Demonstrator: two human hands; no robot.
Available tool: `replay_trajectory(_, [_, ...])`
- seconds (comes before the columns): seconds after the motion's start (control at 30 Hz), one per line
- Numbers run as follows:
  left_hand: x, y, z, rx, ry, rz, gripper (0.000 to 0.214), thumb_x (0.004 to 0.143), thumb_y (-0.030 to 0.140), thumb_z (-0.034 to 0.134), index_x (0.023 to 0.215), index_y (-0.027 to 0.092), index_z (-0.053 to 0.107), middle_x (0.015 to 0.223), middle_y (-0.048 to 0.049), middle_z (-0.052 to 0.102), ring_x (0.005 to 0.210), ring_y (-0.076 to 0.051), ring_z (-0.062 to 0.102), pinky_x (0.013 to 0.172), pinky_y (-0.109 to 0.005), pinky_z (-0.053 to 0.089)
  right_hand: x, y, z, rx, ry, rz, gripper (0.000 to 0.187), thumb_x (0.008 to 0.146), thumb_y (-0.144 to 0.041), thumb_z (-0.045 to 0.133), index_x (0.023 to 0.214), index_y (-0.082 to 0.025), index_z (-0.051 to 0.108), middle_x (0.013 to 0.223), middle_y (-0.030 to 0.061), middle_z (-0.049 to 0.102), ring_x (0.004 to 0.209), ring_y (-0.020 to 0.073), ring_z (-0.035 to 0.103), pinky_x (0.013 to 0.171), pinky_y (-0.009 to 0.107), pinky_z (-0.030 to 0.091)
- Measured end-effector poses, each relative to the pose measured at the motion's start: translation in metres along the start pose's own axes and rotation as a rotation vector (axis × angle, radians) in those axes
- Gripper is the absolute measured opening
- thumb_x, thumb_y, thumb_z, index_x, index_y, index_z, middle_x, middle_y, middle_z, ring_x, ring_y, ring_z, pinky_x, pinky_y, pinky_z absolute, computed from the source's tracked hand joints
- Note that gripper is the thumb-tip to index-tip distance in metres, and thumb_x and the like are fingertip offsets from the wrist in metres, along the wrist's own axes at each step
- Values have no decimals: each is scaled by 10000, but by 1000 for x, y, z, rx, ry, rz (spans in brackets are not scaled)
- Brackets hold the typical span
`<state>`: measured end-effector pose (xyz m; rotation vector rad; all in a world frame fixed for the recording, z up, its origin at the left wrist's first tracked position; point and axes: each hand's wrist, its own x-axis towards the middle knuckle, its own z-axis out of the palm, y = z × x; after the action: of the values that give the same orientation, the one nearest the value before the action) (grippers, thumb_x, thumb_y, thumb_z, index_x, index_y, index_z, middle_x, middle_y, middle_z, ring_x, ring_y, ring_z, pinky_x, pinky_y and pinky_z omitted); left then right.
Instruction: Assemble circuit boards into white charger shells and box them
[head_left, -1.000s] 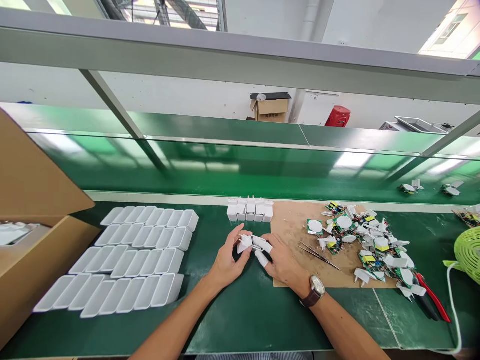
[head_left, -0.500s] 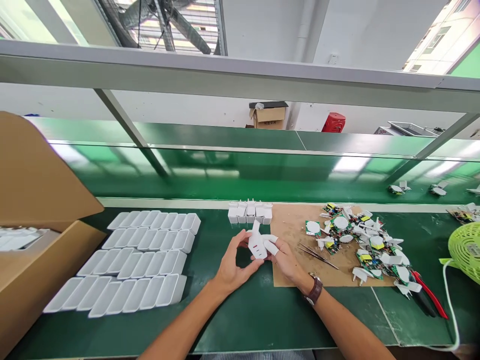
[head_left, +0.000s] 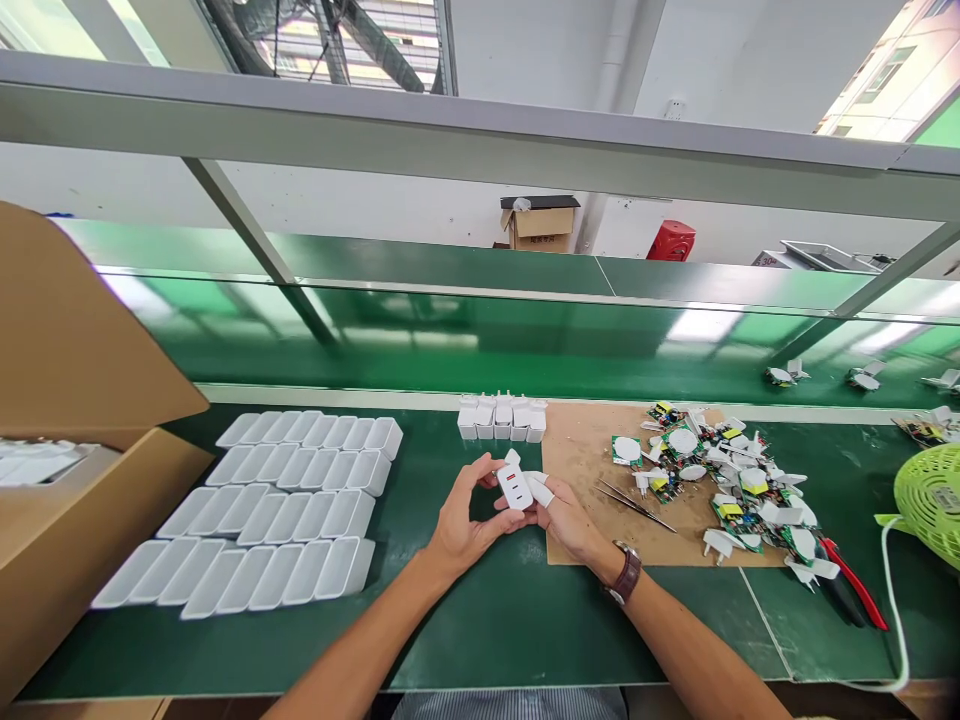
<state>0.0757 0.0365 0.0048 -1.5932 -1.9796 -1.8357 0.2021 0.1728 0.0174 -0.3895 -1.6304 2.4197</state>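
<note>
Both of my hands hold one white charger (head_left: 514,486) a little above the green bench mat, its port face turned toward me. My left hand (head_left: 466,520) cups it from the left with thumb and fingers. My right hand (head_left: 564,518), with white finger cots and a wristwatch, grips it from the right. Behind them a short row of assembled white chargers (head_left: 501,418) stands upright. Rows of empty white charger shells (head_left: 279,508) lie to the left.
A brown cardboard sheet (head_left: 592,450) on the right carries a heap of circuit boards and white plug parts (head_left: 731,485), tweezers (head_left: 634,503) and red-handled cutters (head_left: 855,592). An open carton (head_left: 67,480) stands far left, a green fan (head_left: 930,505) far right. A conveyor belt (head_left: 480,340) runs behind.
The charger has been turned up from lying flat between my hands, so its port face now points at me. Both hands stayed in place above the mat.
</note>
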Motion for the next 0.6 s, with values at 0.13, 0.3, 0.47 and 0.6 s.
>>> replay_trajectory(0.13, [1, 0, -1, 21, -9, 4, 722, 928, 482, 735, 1535, 300, 387, 1238, -94, 696, 964, -211, 680, 880, -385, 601, 0, -2, 1, 73, 2, 51, 532, 863, -704, 701, 1079, -218, 703, 929, 83, 774, 897, 296, 757, 760, 459, 655])
replay_trajectory(0.3, [2, 0, -2, 63, -9, 11, 686, 941, 509, 706, 1519, 290, 409, 1205, -93, 704, 957, -216, 680, 853, -382, 606, -2, -7, 2, 110, 15, 86, 527, 849, -703, 720, 1025, -207, 705, 901, 78, 769, 894, 287, 753, 807, 460, 645])
replay_trajectory(0.47, [4, 1, -2, 87, -10, 12, 666, 942, 545, 687, 1497, 279, 432, 1178, -91, 704, 950, -215, 678, 845, -381, 608, -1, -5, 3, 125, 8, 109, 501, 856, -664, 734, 1021, -192, 700, 872, 78, 759, 858, 281, 758, 784, 459, 646])
replay_trajectory(0.6, [4, 1, -2, 110, -3, 19, 624, 953, 562, 660, 1465, 265, 461, 1147, -89, 703, 930, -214, 686, 822, -374, 611, 0, -2, 3, 122, -33, 139, 560, 839, -698, 728, 1040, -176, 701, 839, 83, 753, 844, 290, 764, 797, 481, 643])
